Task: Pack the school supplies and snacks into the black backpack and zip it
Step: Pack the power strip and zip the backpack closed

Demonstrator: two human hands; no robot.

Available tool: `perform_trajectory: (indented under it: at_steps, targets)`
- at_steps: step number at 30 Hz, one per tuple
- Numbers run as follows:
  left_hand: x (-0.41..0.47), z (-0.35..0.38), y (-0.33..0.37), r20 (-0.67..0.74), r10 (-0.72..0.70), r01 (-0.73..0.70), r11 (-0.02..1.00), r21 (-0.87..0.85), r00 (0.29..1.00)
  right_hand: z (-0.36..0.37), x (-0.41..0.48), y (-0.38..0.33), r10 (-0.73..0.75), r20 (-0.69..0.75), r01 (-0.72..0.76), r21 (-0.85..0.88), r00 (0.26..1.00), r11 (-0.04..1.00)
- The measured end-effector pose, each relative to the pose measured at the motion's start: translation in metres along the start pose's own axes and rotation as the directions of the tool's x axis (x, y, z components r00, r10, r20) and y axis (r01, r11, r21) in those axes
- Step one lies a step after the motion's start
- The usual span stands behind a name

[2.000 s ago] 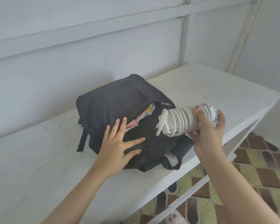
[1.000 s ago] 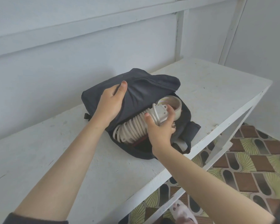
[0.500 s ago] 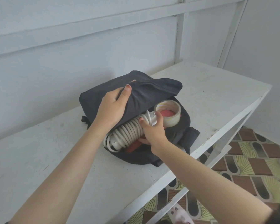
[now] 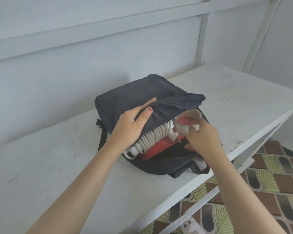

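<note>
Holding the flap [image 4: 176,105] high matters most: the left hand [image 4: 132,127] grips it, fingers curled round its edge, leaving the backpack [image 4: 139,92] gaping on the table [image 4: 235,98]. The right hand [image 4: 203,141] pinches the tape [image 4: 187,123] at the opening, beside the cord [image 4: 152,136] and a red case [image 4: 156,148] already inside. Tuck the tape deep, below the zip line, so nothing snags. The cord's end pokes out; push it in too.

No legible text, seemingly, anywhere.
</note>
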State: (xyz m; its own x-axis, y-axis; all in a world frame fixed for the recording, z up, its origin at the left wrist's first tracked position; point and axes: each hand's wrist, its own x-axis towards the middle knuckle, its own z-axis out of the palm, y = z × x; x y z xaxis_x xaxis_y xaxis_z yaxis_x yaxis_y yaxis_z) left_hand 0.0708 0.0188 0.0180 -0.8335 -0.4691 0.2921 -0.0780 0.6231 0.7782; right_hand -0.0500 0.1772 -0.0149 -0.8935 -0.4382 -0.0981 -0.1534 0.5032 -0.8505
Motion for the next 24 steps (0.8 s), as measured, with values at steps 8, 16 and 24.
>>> perform_trajectory:
  at_steps: [8,16,24]
  targets:
    - [-0.044,0.026,-0.023,0.216,0.173,-0.260,0.832,0.490,0.961,-0.027,0.009,0.016,-0.121,-0.301,0.178,0.170,0.946,0.969]
    - [-0.060,0.040,-0.041,0.117,0.188,-0.218,0.724,0.654,0.975,-0.004,0.016,0.056,-0.332,-0.071,0.320,-0.142,0.941,0.937]
    - [-0.066,0.046,-0.048,0.066,0.235,-0.216,0.700,0.680,0.970,-0.008,0.022,0.052,-0.317,-0.080,0.297,-0.192,0.945,0.935]
